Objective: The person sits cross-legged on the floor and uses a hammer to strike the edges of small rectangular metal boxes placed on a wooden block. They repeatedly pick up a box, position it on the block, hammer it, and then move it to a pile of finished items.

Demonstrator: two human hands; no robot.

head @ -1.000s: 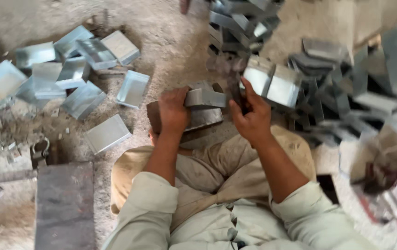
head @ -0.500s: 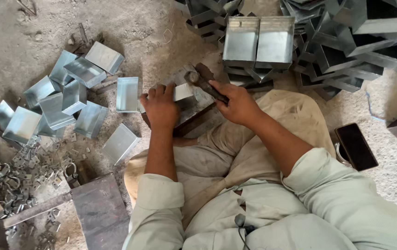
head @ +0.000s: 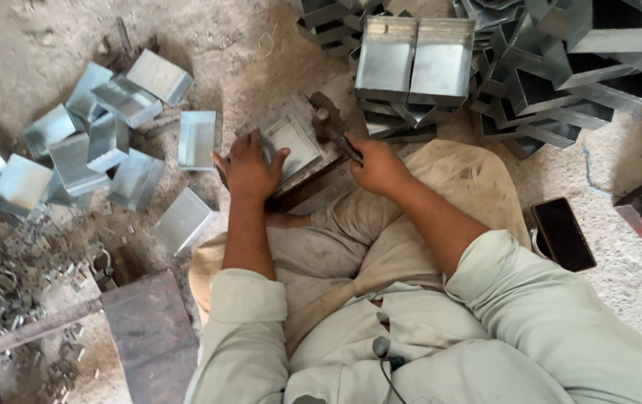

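We press our left hand (head: 250,168) flat on the metal box (head: 291,146) atop the block (head: 313,179); our right hand (head: 377,164) grips the hammer (head: 332,127) just right of it.

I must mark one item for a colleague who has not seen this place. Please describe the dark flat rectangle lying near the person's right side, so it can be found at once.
Start from the big stack of folded metal boxes at the top right and go down past the person's right sleeve. On the sandy floor beside that sleeve lies a phone. It is the only glossy black, thin slab there; the things around it are grey bent metal.
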